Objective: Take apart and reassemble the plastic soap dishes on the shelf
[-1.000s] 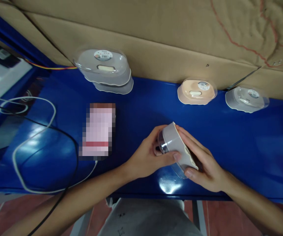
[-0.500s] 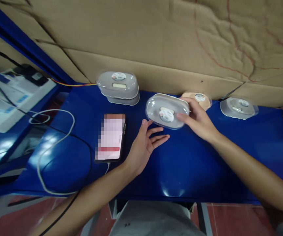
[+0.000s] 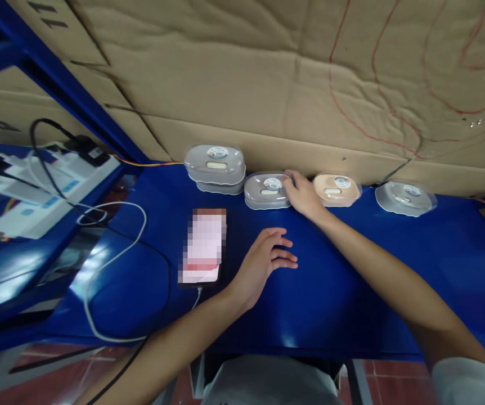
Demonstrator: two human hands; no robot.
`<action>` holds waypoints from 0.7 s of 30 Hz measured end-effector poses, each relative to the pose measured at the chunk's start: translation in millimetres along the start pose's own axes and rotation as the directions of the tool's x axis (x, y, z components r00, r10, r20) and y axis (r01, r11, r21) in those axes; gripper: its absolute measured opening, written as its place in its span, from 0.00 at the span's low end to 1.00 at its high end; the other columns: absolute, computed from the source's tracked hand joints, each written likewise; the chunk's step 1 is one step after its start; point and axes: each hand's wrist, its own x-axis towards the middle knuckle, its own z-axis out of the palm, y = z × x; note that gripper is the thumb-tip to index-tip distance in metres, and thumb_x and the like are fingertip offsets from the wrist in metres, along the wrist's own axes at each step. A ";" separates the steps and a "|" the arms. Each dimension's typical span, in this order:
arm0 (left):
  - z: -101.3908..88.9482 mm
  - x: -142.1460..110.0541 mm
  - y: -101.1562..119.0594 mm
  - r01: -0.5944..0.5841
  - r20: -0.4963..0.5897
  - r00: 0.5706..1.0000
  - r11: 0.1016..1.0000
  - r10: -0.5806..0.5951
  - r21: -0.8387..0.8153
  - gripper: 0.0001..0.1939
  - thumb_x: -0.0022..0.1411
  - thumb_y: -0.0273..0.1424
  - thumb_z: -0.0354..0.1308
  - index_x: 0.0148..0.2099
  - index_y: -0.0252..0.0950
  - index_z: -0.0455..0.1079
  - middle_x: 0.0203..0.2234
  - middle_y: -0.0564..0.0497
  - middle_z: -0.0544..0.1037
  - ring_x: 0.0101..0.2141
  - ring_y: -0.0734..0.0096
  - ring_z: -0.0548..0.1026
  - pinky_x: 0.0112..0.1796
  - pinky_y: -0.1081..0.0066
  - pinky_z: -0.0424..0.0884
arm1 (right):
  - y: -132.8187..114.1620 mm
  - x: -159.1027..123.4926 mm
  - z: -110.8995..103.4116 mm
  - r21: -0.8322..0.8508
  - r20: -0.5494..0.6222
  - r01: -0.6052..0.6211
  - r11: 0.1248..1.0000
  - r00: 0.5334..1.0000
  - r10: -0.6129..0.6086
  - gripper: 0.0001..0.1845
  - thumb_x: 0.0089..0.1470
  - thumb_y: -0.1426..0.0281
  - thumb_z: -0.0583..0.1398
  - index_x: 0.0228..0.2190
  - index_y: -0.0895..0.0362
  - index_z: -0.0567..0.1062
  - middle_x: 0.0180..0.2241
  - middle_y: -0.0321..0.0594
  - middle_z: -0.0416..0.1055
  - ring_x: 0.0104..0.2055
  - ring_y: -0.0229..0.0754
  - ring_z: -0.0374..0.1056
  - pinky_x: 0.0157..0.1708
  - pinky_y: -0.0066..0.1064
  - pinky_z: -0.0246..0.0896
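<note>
While the right hand holds the grey box at one end, between the box stack and the peach box, the left hand is loosely open. This box seems light, stiff, slippery; both ends suit gripping.

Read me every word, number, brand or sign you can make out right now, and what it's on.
"11", sideways: on the cardboard, upper left.
Dark lettering at the cardboard's far left: partly hidden, not readable with certainty.
Round labels on the stacked gray container, gray container at the right hand, peach container and far-right gray container: too small.
Black adapter label: too small.
Phone screen: pixelated.
</note>
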 end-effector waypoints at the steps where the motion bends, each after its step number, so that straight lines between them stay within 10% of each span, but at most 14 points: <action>1: 0.2 -0.1 -0.3 0.002 0.001 1.000 1.000 -0.002 0.008 0.14 0.73 0.39 0.57 0.53 0.35 0.70 0.40 0.47 0.77 0.35 0.65 0.81 0.41 0.60 0.80 | 0.6 -1.8 2.3 -0.014 -0.016 0.015 1.000 1.000 -0.015 0.28 0.68 0.51 0.55 0.57 0.57 0.77 0.60 0.52 0.77 0.65 0.59 0.70 0.69 0.58 0.58; 7: -0.3 0.5 -0.3 0.013 0.010 1.000 0.999 -0.013 0.030 0.12 0.68 0.35 0.61 0.50 0.35 0.71 0.39 0.48 0.77 0.34 0.67 0.80 0.40 0.63 0.77 | -11.0 -24.1 -6.9 -0.040 -0.103 0.118 0.992 0.987 -0.121 0.36 0.70 0.45 0.50 0.61 0.59 0.73 0.62 0.57 0.74 0.64 0.58 0.70 0.67 0.54 0.62; 15: -0.7 -2.5 0.2 -0.047 0.062 0.998 0.968 0.033 0.248 0.11 0.70 0.38 0.60 0.49 0.37 0.73 0.40 0.49 0.77 0.35 0.69 0.77 0.36 0.68 0.73 | 45.8 -43.2 -112.3 -0.473 -0.018 0.307 0.826 0.934 -0.357 0.32 0.71 0.48 0.51 0.62 0.54 0.74 0.65 0.53 0.71 0.70 0.62 0.63 0.68 0.61 0.56; 21: -7.1 -4.4 -11.4 -0.386 0.265 0.922 0.635 0.281 0.669 0.18 0.71 0.36 0.61 0.60 0.43 0.68 0.52 0.44 0.77 0.49 0.59 0.77 0.49 0.58 0.75 | 69.0 -93.6 -127.4 -0.571 0.195 0.396 0.719 0.916 -0.349 0.46 0.63 0.43 0.60 0.72 0.52 0.60 0.71 0.57 0.61 0.73 0.71 0.55 0.67 0.66 0.53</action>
